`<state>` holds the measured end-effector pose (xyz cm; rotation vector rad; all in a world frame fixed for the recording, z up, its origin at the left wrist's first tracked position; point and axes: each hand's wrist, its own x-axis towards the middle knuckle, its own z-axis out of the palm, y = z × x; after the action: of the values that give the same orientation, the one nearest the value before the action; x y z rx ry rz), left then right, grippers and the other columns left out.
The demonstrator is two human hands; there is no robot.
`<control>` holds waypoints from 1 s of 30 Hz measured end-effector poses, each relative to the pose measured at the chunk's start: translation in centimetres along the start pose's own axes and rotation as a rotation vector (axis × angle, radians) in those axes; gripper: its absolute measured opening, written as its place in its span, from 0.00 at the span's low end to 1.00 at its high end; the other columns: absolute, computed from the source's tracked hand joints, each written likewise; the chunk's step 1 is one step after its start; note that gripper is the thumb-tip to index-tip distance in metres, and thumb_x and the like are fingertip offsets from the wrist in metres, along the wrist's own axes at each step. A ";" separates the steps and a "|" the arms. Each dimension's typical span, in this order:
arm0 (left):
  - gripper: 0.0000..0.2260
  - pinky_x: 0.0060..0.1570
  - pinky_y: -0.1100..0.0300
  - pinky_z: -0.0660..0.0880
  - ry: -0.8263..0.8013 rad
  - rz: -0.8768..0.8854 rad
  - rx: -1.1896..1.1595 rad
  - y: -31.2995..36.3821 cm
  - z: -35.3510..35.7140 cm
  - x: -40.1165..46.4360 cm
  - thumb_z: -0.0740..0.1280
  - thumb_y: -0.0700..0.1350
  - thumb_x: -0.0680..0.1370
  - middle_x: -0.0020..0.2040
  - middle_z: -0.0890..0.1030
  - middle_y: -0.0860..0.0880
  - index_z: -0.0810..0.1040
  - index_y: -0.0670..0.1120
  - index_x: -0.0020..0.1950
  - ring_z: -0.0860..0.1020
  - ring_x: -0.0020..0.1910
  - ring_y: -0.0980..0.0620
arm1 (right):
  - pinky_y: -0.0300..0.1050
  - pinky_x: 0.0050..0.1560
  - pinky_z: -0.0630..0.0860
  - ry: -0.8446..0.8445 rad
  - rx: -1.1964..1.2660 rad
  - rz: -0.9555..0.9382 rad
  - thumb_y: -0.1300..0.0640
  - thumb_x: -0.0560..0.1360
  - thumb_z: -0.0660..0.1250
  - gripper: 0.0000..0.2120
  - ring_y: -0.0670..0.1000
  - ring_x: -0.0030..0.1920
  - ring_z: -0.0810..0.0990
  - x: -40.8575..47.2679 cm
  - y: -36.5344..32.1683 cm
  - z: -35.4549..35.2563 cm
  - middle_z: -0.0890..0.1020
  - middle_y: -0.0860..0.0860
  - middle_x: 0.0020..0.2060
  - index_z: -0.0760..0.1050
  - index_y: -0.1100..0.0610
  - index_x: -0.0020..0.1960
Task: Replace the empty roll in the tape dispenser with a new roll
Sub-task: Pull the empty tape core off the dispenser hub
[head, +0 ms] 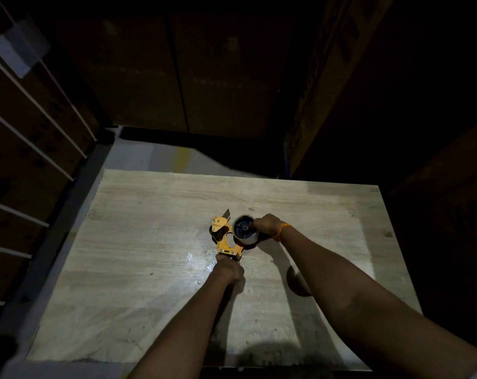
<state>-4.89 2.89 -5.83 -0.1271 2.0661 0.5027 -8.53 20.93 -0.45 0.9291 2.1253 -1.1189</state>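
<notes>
Dim shelving surrounds the pale wooden surface (149,214), where the left hand (230,266) clamps the orange tape dispenser (224,236) by its handle, seemingly to steady it, while the right hand (267,224) closes its grip around the roll (245,233) seated on the hub.

we look down on a pale wood-grain table (155,220), lit brightly at its middle and dim toward the edges. beyond its far edge lies a strip of grey floor (139,154) with a faint yellow mark (181,157). dark brown boxes (177,72) stand behind it, nearly lost in shadow. on the left, thin white rails (32,105) slant across the dark. the right side is almost black.
</notes>
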 end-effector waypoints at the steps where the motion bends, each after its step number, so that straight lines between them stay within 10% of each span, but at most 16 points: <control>1: 0.25 0.57 0.53 0.74 0.025 0.014 0.007 0.2 -0.2 -0.6 0.69 0.45 0.79 0.72 0.78 0.40 0.71 0.33 0.73 0.78 0.70 0.40 | 0.49 0.50 0.80 0.024 -0.020 0.006 0.51 0.76 0.69 0.12 0.59 0.49 0.82 0.3 0.5 0.3 0.82 0.58 0.46 0.77 0.61 0.44; 6: 0.34 0.78 0.52 0.64 0.051 0.062 -0.050 0.8 -0.6 -1.5 0.63 0.43 0.85 0.81 0.62 0.40 0.46 0.33 0.81 0.65 0.80 0.41 | 0.54 0.50 0.83 -0.025 -0.060 0.001 0.46 0.72 0.75 0.22 0.58 0.45 0.84 0.7 2.6 -0.4 0.85 0.59 0.47 0.80 0.66 0.50; 10: 0.31 0.73 0.52 0.71 0.043 0.010 -0.120 0.1 0.0 -1.3 0.67 0.45 0.81 0.76 0.72 0.41 0.58 0.37 0.79 0.73 0.75 0.41 | 0.53 0.63 0.75 -0.025 -0.368 -0.291 0.39 0.62 0.81 0.53 0.61 0.69 0.71 -0.3 1.4 -0.9 0.68 0.57 0.70 0.59 0.55 0.78; 13: 0.32 0.68 0.47 0.76 0.050 -0.024 -0.248 -0.8 0.8 0.7 0.73 0.46 0.68 0.66 0.81 0.43 0.63 0.45 0.69 0.80 0.65 0.42 | 0.60 0.64 0.76 0.003 -0.772 -0.467 0.40 0.54 0.84 0.64 0.64 0.68 0.71 -0.2 0.4 0.8 0.65 0.59 0.73 0.52 0.50 0.80; 18: 0.23 0.66 0.46 0.78 0.074 -0.035 -0.289 -1.4 1.7 2.6 0.70 0.46 0.68 0.59 0.84 0.46 0.64 0.50 0.58 0.82 0.61 0.43 | 0.56 0.51 0.80 0.084 -1.020 -0.520 0.47 0.58 0.85 0.53 0.65 0.55 0.79 -0.9 -0.8 3.3 0.74 0.61 0.62 0.62 0.56 0.76; 24: 0.28 0.63 0.52 0.76 0.096 -0.050 -0.262 -0.2 0.9 0.1 0.72 0.47 0.71 0.64 0.80 0.44 0.65 0.46 0.67 0.79 0.66 0.41 | 0.55 0.43 0.80 0.159 -0.971 -0.674 0.50 0.73 0.69 0.30 0.65 0.47 0.81 -2.3 -1.8 2.8 0.77 0.62 0.52 0.67 0.58 0.72; 30: 0.25 0.61 0.52 0.77 0.126 -0.062 -0.235 0.2 0.7 -1.2 0.73 0.46 0.74 0.64 0.80 0.44 0.65 0.47 0.66 0.80 0.65 0.42 | 0.54 0.43 0.79 0.094 -1.049 -0.817 0.50 0.72 0.71 0.29 0.64 0.47 0.81 -3.6 -2.1 0.9 0.79 0.62 0.52 0.69 0.60 0.70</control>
<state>-3.78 3.20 -5.03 -0.3698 2.1121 0.7140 -7.88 18.21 2.69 -0.4083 2.7158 -0.0923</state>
